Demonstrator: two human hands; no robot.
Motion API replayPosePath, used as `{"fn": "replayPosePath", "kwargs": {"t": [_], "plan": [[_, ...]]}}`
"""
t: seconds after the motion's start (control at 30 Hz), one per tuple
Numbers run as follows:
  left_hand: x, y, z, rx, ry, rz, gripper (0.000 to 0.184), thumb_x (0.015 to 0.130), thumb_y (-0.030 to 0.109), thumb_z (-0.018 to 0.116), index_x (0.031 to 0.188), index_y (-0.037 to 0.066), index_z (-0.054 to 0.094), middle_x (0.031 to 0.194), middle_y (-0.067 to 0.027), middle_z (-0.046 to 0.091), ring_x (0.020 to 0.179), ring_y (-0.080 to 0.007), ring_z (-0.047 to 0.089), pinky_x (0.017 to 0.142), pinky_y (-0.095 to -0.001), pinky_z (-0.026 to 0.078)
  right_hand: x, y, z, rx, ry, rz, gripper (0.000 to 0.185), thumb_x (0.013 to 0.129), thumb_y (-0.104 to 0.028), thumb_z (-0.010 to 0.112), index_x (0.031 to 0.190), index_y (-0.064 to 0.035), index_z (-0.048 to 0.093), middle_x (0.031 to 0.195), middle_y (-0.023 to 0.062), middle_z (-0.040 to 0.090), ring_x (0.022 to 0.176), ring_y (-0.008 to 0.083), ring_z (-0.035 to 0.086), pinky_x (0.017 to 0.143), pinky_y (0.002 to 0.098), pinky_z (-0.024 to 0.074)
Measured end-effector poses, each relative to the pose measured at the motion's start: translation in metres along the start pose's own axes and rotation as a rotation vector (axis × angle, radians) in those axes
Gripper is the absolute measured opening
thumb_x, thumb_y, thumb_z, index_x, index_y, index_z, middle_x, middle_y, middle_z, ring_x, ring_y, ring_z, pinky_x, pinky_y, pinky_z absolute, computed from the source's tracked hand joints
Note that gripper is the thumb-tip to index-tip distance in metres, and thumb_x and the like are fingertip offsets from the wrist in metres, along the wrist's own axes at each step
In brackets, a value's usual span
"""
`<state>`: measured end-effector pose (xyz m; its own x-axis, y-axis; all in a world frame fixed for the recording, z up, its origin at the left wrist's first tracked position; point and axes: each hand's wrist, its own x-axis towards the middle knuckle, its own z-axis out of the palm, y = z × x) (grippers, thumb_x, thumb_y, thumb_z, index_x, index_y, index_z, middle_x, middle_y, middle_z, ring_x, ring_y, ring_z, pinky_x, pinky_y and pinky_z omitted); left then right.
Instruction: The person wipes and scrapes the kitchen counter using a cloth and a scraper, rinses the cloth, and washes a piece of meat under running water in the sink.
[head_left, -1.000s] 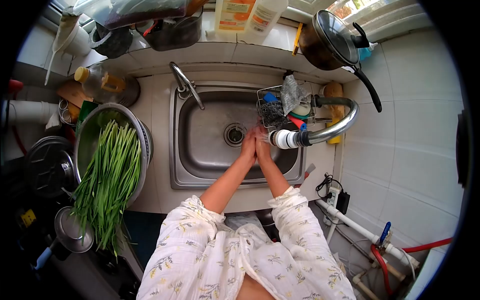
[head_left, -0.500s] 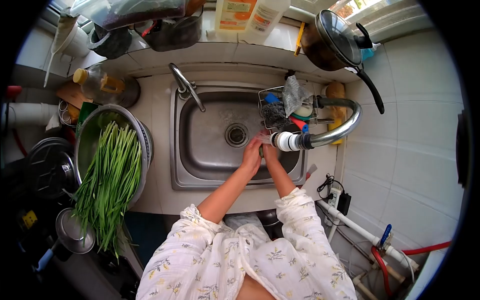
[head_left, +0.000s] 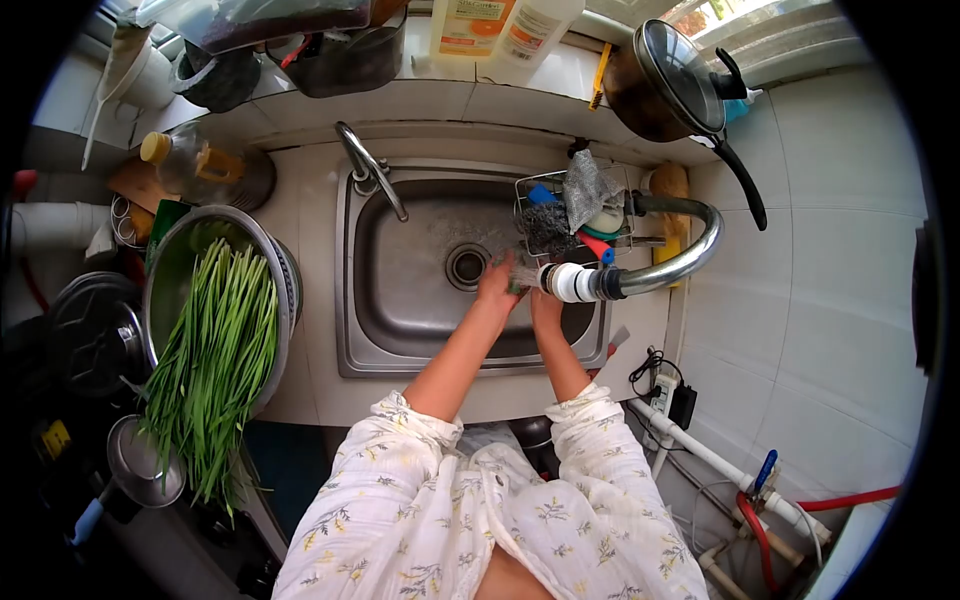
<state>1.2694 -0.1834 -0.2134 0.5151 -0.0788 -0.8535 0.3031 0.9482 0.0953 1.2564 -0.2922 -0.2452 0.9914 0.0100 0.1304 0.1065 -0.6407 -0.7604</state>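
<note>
Over the right half of the steel sink (head_left: pixel 400 320), my left hand (head_left: pixel 497 280) is in the water stream beside a small greenish thing, too blurred to name. Its fingers are smeared by water and motion. My right hand (head_left: pixel 545 303) is just to the right, under the white nozzle of the curved faucet (head_left: pixel 572 283), which hides most of its fingers. Water runs from the nozzle towards my left hand. The round drain (head_left: pixel 467 267) lies up and left of my hands.
A steel bowl (head_left: pixel 157 300) with long green stalks (head_left: pixel 220 350) stands left of the sink. Behind my hands a wire rack holds a scourer (head_left: pixel 547 228) and a silvery cloth (head_left: pixel 585 190). A lidded pot (head_left: pixel 650 95) sits on the back ledge.
My hands, together one second ago, have moved apart slightly. The greenish thing between them now shows at my left hand's fingers in the water.
</note>
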Motion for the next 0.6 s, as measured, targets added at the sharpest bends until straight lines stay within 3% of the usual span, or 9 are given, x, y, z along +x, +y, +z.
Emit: {"fn": "replayPosePath", "kwargs": {"t": [0.1,0.2,0.3,0.4,0.5,0.6], "plan": [[0.011,0.003,0.0,0.135,0.087,-0.065,0.03,0.09,0.031,0.059,0.109,0.01,0.052,0.101,-0.0111,0.06,0.085,-0.0249,0.06,0.065,-0.0418,0.049,-0.011,-0.007,-0.023,0.3,0.035,0.267,0.033,0.089,-0.013,0.053,0.119,-0.0012,0.054,0.116,0.0163,0.058,0.108,0.0275,0.054,0.097,0.0356,0.0367],[0.05,-0.012,-0.017,0.016,-0.047,-0.169,0.03,0.087,0.032,0.062,0.106,0.01,0.054,0.094,-0.0101,0.061,0.079,-0.023,0.06,0.063,-0.0407,0.049,-0.019,-0.019,-0.044,0.251,-0.059,0.265,0.035,0.092,-0.017,0.053,0.123,0.0,0.051,0.12,0.0086,0.055,0.111,0.0194,0.05,0.097,0.0303,0.0356],[0.041,-0.009,-0.018,0.002,-0.038,-0.209,0.027,0.088,0.036,0.06,0.102,0.013,0.055,0.086,-0.0059,0.061,0.071,-0.0211,0.059,0.055,-0.0398,0.043,-0.022,-0.018,-0.052,0.265,-0.052,0.334,0.031,0.094,-0.019,0.051,0.117,0.001,0.055,0.112,0.0077,0.059,0.103,0.0176,0.054,0.09,0.0285,0.0393],[0.024,-0.009,-0.001,-0.153,-0.039,-0.175,0.024,0.088,0.029,0.061,0.106,0.014,0.057,0.084,-0.0042,0.062,0.069,-0.0188,0.06,0.052,-0.0349,0.043,-0.023,-0.019,-0.054,0.256,-0.048,0.386,0.029,0.094,-0.02,0.05,0.112,0.0017,0.057,0.102,0.0073,0.061,0.094,0.015,0.055,0.084,0.0267,0.041],[0.016,-0.008,-0.005,-0.059,-0.047,-0.069,0.024,0.087,0.022,0.062,0.109,0.016,0.058,0.09,-0.0034,0.063,0.072,-0.0194,0.061,0.055,-0.0337,0.046,-0.024,-0.033,-0.055,0.2,-0.043,0.306,0.028,0.094,-0.021,0.051,0.109,0.0015,0.058,0.095,0.0073,0.061,0.09,0.0136,0.055,0.08,0.026,0.0414],[0.028,-0.006,-0.015,0.005,0.018,-0.094,0.023,0.087,0.022,0.062,0.107,0.013,0.058,0.091,-0.0054,0.062,0.073,-0.0207,0.061,0.056,-0.0344,0.048,-0.028,-0.053,-0.055,0.289,-0.063,0.189,0.026,0.092,-0.015,0.054,0.114,-0.0007,0.057,0.105,0.0124,0.062,0.095,0.0156,0.057,0.082,0.0288,0.0433]]}}
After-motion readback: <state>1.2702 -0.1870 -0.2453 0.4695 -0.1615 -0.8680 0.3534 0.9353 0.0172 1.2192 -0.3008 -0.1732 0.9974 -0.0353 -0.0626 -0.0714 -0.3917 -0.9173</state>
